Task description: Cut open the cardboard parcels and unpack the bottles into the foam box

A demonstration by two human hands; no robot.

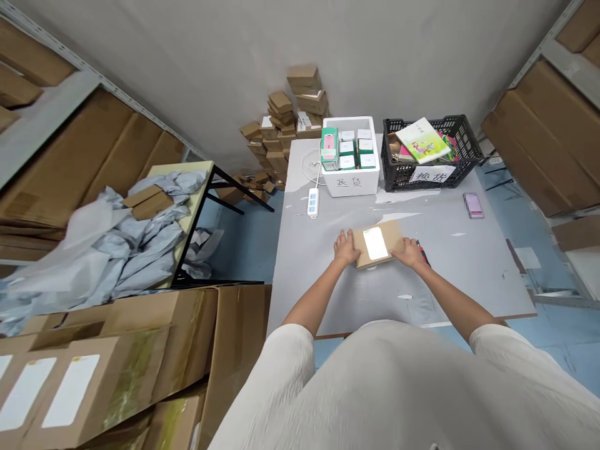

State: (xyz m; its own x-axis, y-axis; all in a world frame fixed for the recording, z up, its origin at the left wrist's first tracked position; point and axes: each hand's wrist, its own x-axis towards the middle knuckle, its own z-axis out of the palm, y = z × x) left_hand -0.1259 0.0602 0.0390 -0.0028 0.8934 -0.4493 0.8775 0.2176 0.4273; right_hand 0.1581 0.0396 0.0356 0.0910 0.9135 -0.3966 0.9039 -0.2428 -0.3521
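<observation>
A small brown cardboard box [394, 232] with a white label [375, 243] on its upper face is in front of me, over the grey-topped table [319, 275]. My left hand [345, 248] grips its left end, thumb on the near side. At the opposite end, my right hand [407, 253] is closed on the box's right edge. Just beyond the right hand lies a red and black tool [423, 252], partly hidden by that hand and too small to name surely.
A white foam box [351, 185] of small cartons and a black crate [398, 178] of books stand at the table's back. A power strip [313, 202] lies left, a phone [473, 205] right. Cardboard boxes [140, 312] crowd the left; grey bags [154, 250] cover a side table.
</observation>
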